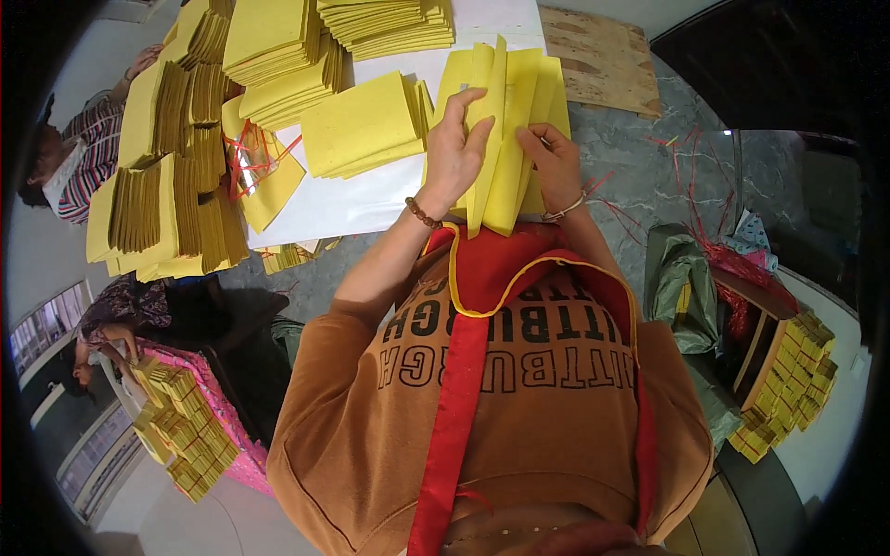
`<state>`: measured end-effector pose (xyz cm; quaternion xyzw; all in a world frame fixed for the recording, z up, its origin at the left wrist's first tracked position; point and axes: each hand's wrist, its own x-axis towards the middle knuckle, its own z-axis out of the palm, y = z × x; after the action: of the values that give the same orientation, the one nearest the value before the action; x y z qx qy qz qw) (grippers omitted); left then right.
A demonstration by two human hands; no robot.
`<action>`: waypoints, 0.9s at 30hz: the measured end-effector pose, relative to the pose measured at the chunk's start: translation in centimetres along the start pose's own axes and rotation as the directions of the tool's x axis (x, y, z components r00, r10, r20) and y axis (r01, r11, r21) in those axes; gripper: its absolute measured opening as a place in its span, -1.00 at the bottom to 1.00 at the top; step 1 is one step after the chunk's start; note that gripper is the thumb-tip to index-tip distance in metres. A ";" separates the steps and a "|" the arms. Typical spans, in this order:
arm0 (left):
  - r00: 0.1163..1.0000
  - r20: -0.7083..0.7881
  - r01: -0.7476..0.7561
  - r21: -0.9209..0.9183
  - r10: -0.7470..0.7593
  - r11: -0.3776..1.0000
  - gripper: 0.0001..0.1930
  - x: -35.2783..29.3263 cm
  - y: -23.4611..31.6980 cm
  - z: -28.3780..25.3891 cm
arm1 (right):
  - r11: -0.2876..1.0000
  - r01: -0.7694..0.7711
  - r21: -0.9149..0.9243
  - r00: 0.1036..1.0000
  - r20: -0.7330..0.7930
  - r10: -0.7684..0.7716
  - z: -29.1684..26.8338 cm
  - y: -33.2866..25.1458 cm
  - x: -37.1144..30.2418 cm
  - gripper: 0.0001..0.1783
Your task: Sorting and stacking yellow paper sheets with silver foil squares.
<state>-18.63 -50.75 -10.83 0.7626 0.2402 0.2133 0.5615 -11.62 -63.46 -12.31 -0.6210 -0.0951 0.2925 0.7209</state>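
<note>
At the near right end of the white table, a folded yellow paper sheet (503, 176) stands partly opened over more yellow sheets (553, 88). My left hand (457, 148) grips its left side, with forefinger and thumb against the paper. On the other side my right hand (553, 165) pinches the right flap between thumb and curled fingers. The lower end of the sheet reaches down to the red apron (501, 264) at my chest. Just left of my left hand lies a low stack of yellow folded papers (362, 125).
Tall stacks of yellow papers (269, 42) crowd the left and far side of the white table (371, 204). Red ties (255, 157) lie among them. One person (88, 157) sits at the far left, another (120, 310) below. Bundled yellow papers (788, 385) stand at right.
</note>
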 end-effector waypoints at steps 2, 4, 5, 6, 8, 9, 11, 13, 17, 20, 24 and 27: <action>0.989 -0.035 -0.146 -0.035 0.144 0.989 -0.78 -0.1 1.1 0.1 | 1.000 -0.005 -0.025 1.000 -0.006 0.005 -0.1 0.4 0.2 -0.85; 0.983 0.016 -0.182 -0.019 0.182 0.983 -0.77 0.1 0.3 -0.1 | 1.000 0.003 -0.018 1.000 -0.004 -0.003 0.0 0.3 0.1 -0.85; 0.973 0.068 -0.219 -0.005 0.219 0.976 -0.76 0.2 -0.2 -0.1 | 1.000 0.011 -0.011 1.000 -0.004 -0.011 0.1 0.3 0.0 -0.84; 0.973 0.068 -0.219 -0.005 0.218 0.976 -0.76 0.2 -0.5 0.0 | 1.000 0.011 -0.011 1.000 -0.004 -0.011 0.2 0.2 -0.1 -0.84; 0.985 0.085 -0.146 -0.030 0.148 0.989 -0.75 0.2 -1.1 0.3 | 0.999 -0.013 0.052 1.000 -0.016 0.014 0.3 0.0 -0.2 -0.82; 0.985 0.088 -0.146 -0.029 0.148 0.989 -0.75 0.2 -0.6 0.3 | 0.999 -0.013 0.053 1.000 -0.018 0.014 0.2 0.2 -0.1 -0.82; 0.982 0.109 -0.165 0.103 0.154 0.981 -0.71 0.1 0.5 0.4 | 0.968 0.177 -0.179 0.984 0.037 -0.173 0.0 0.8 0.0 -0.81; 0.975 0.085 -0.216 0.120 0.207 0.969 -0.70 0.1 0.3 0.5 | 0.955 0.198 -0.222 0.980 0.047 -0.192 0.1 0.9 0.0 -0.81; 0.996 0.076 -0.051 -0.026 0.053 0.998 -0.71 0.4 -2.0 0.6 | 0.971 0.161 -0.176 0.987 0.055 -0.154 -0.1 1.5 0.1 -0.80; 0.991 0.126 0.046 0.025 -0.049 0.999 -0.77 0.4 -1.4 0.2 | 0.984 0.080 -0.162 0.995 0.074 -0.069 -0.7 1.7 0.2 -0.69; 0.980 0.156 0.116 0.059 -0.124 0.991 -0.81 0.2 -0.7 0.1 | 0.979 0.200 0.044 0.979 0.018 -0.201 0.4 0.7 0.0 -0.56; 0.997 0.065 0.045 -0.027 -0.043 0.999 -0.79 0.1 -0.7 0.3 | 0.981 0.097 0.169 0.993 0.048 -0.107 0.5 -0.1 -0.5 -0.51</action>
<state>-18.51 -50.74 -11.56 0.7556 0.2356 0.1793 0.5843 -12.27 -63.35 -12.00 -0.5444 -0.1224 0.2795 0.7813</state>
